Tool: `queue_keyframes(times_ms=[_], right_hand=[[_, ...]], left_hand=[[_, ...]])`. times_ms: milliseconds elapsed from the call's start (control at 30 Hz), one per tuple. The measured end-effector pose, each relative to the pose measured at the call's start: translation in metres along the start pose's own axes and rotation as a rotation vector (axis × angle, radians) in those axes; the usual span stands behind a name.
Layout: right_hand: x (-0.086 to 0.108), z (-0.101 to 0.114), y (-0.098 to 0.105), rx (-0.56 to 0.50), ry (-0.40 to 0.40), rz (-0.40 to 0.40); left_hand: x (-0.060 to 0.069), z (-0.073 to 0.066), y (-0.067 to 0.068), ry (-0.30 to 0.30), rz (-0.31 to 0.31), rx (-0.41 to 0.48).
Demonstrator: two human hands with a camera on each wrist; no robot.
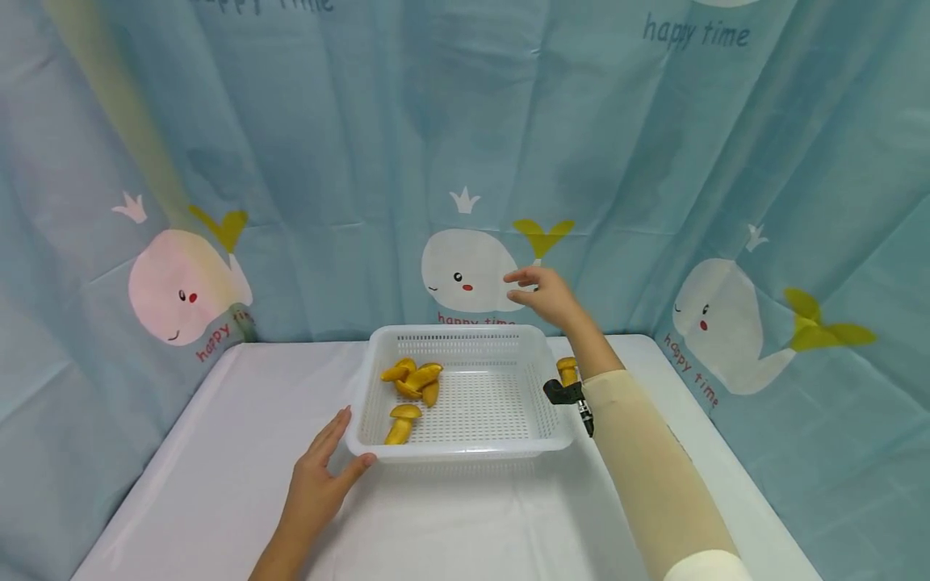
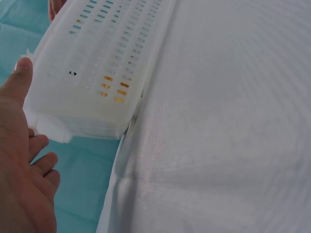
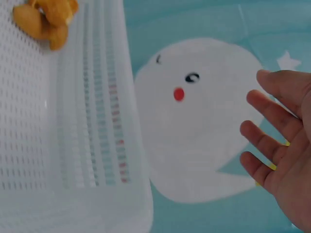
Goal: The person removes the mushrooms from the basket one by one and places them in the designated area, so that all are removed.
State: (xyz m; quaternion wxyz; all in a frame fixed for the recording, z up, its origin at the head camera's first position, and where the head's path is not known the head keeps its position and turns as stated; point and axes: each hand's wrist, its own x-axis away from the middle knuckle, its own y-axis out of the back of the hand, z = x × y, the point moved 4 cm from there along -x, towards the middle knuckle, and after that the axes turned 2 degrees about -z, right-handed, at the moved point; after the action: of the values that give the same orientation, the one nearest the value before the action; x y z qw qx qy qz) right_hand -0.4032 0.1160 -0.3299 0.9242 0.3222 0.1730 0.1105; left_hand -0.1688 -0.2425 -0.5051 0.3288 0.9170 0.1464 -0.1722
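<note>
A white perforated plastic basket point(image 1: 465, 449) stands on the table, with several yellow-brown mushrooms inside. Most form a small pile point(image 1: 417, 379) toward the left, and one mushroom point(image 1: 400, 424) lies apart near the front left. My left hand point(image 1: 316, 484) rests against the basket's front left corner, thumb on the rim and fingers along the side. Above the far right part of the basket, my right hand point(image 1: 546, 297) hovers with spread, slightly bent fingers and nothing between them. Another mushroom point(image 1: 567, 369) is outside the basket on the right, partly hidden by my right forearm.
A white cloth covers the table point(image 1: 240, 452). Behind and on both sides hangs a blue curtain point(image 1: 349, 202) printed with whales, close to the table's edges. A black wrist mount point(image 1: 563, 393) sits on my right wrist, near the basket's right rim.
</note>
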Motion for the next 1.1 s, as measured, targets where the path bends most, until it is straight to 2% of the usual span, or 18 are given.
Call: queue_keyframes(times_ms=[233, 567, 800, 1100], right_hand=[[-0.003, 0.023, -0.046, -0.006, 0.070, 0.061], [0.004, 0.057, -0.105, -0.030, 0.132, 0.242], [0.014, 0.074, -0.129, -0.044, 0.116, 0.277], [0.031, 0.077, -0.163, -0.130, 0.053, 0.298]], left_hand=[[0.000, -0.003, -0.002, 0.001, 0.000, 0.017], [0.001, -0.002, -0.006, -0.006, -0.002, 0.023], [0.000, -0.001, -0.005, -0.027, -0.010, 0.024], [-0.002, 0.002, 0.000, -0.023, -0.002, 0.019]])
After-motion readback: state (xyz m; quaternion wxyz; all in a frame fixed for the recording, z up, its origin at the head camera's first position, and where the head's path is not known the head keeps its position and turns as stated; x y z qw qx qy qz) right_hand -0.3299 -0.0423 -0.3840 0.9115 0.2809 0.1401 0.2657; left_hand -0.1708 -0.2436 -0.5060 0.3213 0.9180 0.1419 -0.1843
